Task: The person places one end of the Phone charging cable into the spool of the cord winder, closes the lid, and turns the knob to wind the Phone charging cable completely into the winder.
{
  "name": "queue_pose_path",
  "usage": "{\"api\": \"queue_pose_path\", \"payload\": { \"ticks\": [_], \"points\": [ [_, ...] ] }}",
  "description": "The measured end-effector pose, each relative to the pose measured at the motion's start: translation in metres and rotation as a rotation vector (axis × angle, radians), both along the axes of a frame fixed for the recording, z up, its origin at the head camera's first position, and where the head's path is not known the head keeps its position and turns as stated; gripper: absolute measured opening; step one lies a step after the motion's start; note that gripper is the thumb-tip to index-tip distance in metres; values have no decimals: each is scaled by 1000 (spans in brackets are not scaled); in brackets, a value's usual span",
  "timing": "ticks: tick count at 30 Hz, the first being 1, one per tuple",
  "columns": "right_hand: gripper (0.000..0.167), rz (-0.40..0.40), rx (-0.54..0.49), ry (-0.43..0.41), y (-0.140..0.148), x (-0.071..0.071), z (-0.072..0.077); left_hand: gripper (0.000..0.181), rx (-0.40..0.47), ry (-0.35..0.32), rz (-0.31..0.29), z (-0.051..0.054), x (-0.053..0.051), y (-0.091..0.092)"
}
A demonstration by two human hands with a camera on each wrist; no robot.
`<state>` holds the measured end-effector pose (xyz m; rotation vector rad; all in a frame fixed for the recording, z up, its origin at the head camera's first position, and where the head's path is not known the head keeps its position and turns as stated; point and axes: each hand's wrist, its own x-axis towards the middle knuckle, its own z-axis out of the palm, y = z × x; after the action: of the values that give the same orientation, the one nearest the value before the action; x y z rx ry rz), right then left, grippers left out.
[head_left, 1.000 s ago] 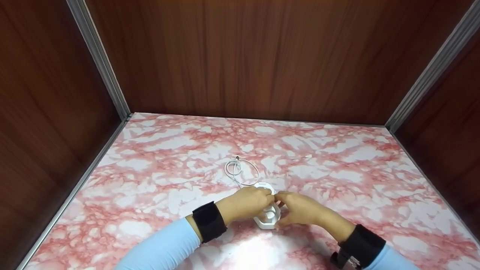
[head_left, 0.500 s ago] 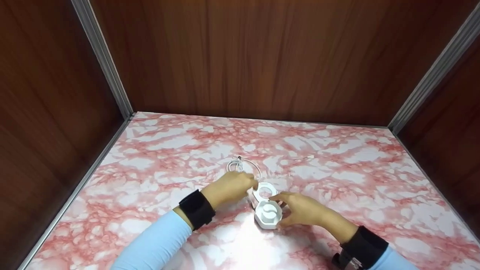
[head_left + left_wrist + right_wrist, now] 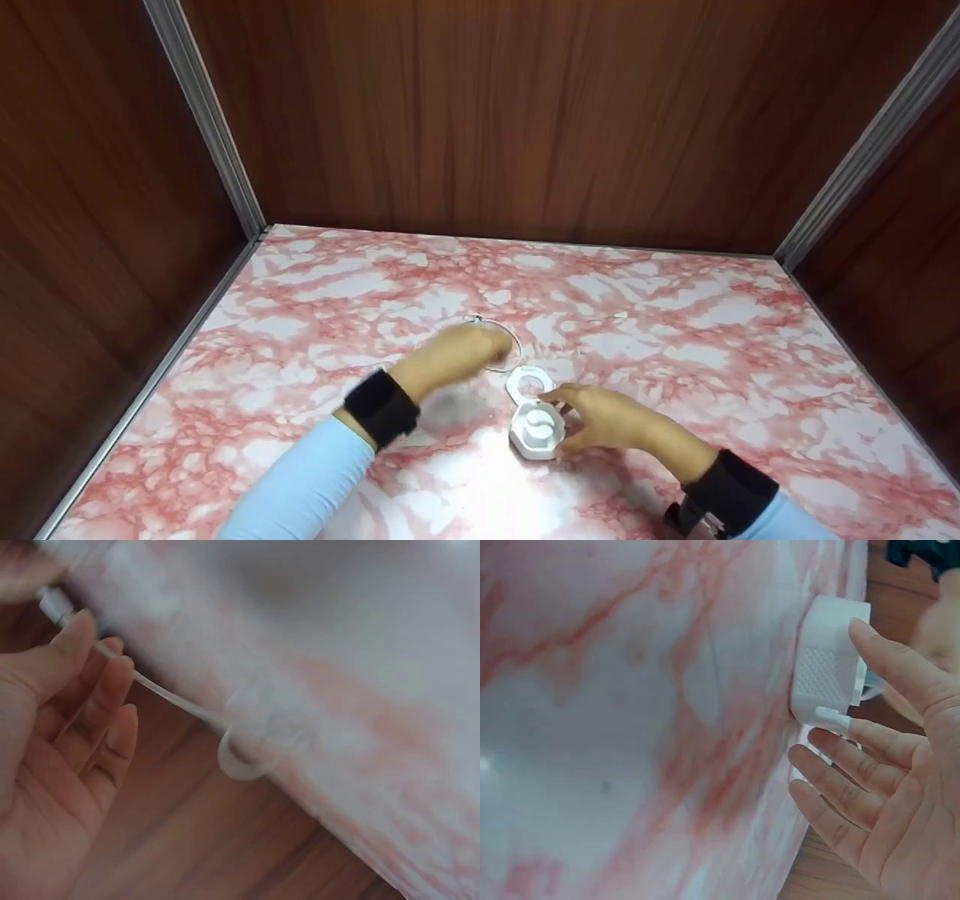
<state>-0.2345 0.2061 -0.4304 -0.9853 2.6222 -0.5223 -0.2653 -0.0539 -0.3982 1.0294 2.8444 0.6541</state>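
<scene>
A small white octagonal case [image 3: 534,453] lies on the table with its ring-shaped lid [image 3: 514,385] folded back behind it. A round post stands up inside the case. My right hand [image 3: 611,420] holds the case from the right; thumb and index finger sit against its edges in the right wrist view, the other fingers stretched out. Behind and left of the case, my left hand [image 3: 461,358], blurred, pinches a thin white charging cable [image 3: 165,696] just below its plug [image 3: 56,606]. Part of the cable loops on the table beyond the hand, partly hidden by it.
The pink and white marbled table [image 3: 360,285] is walled by dark brown wood-grain panels [image 3: 480,120] at the back and both sides. Grey metal posts [image 3: 210,127] stand at the rear corners.
My left hand has moved from above the case up and to the left, over the coiled cable, uncovering the case and lid. The right hand stays at the case.
</scene>
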Motion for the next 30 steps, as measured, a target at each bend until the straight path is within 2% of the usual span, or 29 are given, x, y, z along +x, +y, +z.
{"api": "queue_pose_path", "payload": {
  "ticks": [2,3,5,6,9,12,15,19,21,23,26,28,30],
  "points": [
    [68,-17,-23,-12,-2,-4,6,16,194,-60,101,25,-5,-4],
    [66,-30,-45,-14,-3,-7,10,14,212,32,104,38,-8,-6],
    [62,-60,-100,3,-8,-15,17,11,400,64,157,63,-11,-9],
    [62,-79,-128,17,-11,-19,20,9,460,138,148,74,-12,-10],
    [62,-124,-191,58,-22,-35,25,7,729,222,141,103,-11,-7],
    [63,-151,-198,81,-34,-48,25,9,963,212,111,127,-6,-1],
    [59,-131,-197,37,-49,-59,22,9,1118,180,69,147,-1,7],
    [49,-42,-221,-62,-73,-65,15,7,1200,161,32,167,4,17],
    [39,39,-217,-59,-85,-65,12,7,1214,157,17,173,7,20],
    [29,135,-234,-41,-93,-65,8,8,1223,153,3,178,10,23],
    [21,266,-217,-68,-99,-65,3,9,1227,159,-16,182,12,25],
    [17,316,-195,-106,-98,-65,2,9,1238,159,-20,184,13,24],
    [13,330,-122,-92,-96,-65,3,9,1255,161,-17,186,13,21]
  ]
}}
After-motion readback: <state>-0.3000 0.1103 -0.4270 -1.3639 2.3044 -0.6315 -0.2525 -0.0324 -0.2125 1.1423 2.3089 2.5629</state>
